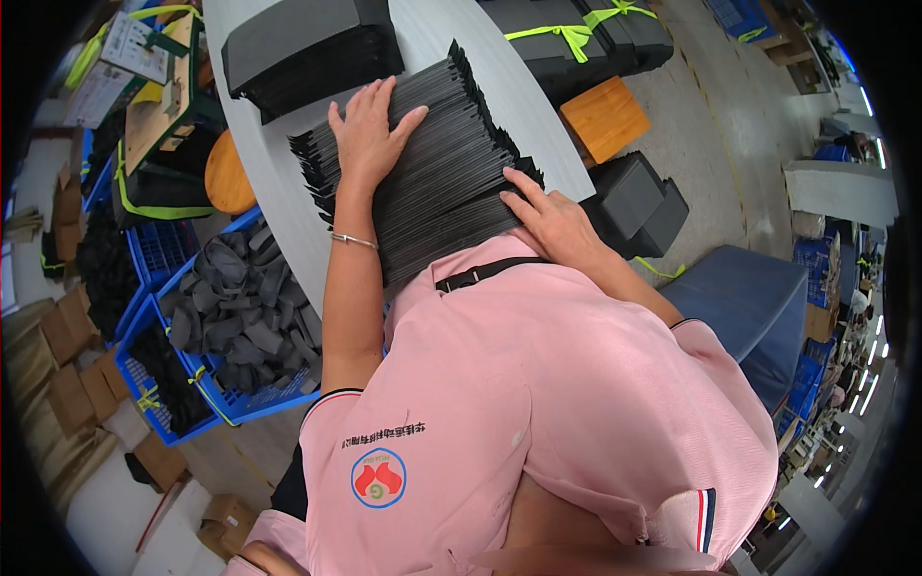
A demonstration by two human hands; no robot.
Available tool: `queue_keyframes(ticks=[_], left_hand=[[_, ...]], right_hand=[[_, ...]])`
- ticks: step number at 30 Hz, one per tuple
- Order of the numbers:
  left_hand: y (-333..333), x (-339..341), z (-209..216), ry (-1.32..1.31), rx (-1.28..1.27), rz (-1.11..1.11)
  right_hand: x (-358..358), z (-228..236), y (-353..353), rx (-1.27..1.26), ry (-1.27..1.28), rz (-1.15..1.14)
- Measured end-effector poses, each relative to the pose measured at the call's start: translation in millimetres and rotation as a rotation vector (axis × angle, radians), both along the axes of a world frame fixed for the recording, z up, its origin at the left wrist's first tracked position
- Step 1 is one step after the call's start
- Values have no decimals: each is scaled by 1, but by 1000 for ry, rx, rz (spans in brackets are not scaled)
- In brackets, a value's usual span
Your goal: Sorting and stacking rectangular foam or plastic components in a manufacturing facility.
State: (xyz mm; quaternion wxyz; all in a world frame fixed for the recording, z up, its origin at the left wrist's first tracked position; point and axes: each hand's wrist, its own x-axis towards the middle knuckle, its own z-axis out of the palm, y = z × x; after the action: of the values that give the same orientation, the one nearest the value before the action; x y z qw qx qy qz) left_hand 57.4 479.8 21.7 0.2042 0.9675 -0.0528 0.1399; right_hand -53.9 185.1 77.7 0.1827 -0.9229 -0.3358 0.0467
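So, two bare hands are being kept on a long, tightly packed row of thin black sheets (437, 158) with ragged edges, which is laid across the pale grey desk (528, 115), at 12 o'clock from the wearer. The left hand (370, 134) is spread pretty wide, palm down over the row's 10 o'clock side, fingers aimed at 12 and thumb stuck out toward 1; nothing is gripped by it. The right hand (552, 221) is placed at the row's 4 o'clock edge, fingers loosely bent and parted, tips set against the sheets. Its thumb is mostly hidden, so whether anything is pinched there can't be told. A neat stack of curved black panels (307, 43) is parked at 11 o'clock from the row, on the same desk.
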Motion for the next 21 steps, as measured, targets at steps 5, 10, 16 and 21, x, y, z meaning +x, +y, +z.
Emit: queue_keyframes(ticks=[5, 10, 16, 21], left_hand=[[-1, 0, 1, -3, -1, -1], [-1, 0, 1, -2, -4, -1], [0, 0, 0, 2, 2, 0], [-1, 0, 2, 9, -5, 1]], right_hand=[[-1, -12, -3, -3, -68, 40], [0, -2, 2, -9, -34, 9], [5, 7, 11, -111, 73, -33], [4, 6, 12, -104, 35, -32]])
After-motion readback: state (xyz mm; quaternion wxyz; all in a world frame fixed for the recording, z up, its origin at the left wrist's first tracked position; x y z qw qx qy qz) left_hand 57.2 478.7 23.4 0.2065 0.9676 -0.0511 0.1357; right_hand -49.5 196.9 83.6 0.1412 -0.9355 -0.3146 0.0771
